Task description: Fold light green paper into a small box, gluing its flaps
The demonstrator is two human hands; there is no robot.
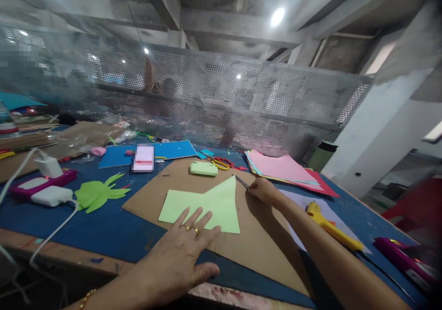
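My left hand [193, 250] lies with its fingers spread on the lower edge of a light green sheet of paper [203, 204]. The sheet is on a piece of brown cardboard [269, 236], and its right side rises to a pointed corner. Beside that corner, my right hand [264, 191] is closed on a slim grey metal blade [242, 182]; its handle is hidden in my fingers, so I cannot tell whether it is a knife or scissors. A folded light green paper bundle [203, 168] sits behind the sheet.
Yellow-handled scissors [221, 163] lie behind the cardboard, near stacked coloured paper [283, 167]. To the right are a yellow glue gun [333, 229] and a purple power strip [404, 259]. Green paper leaves [98, 192] and white chargers [51, 195] with cables occupy the left.
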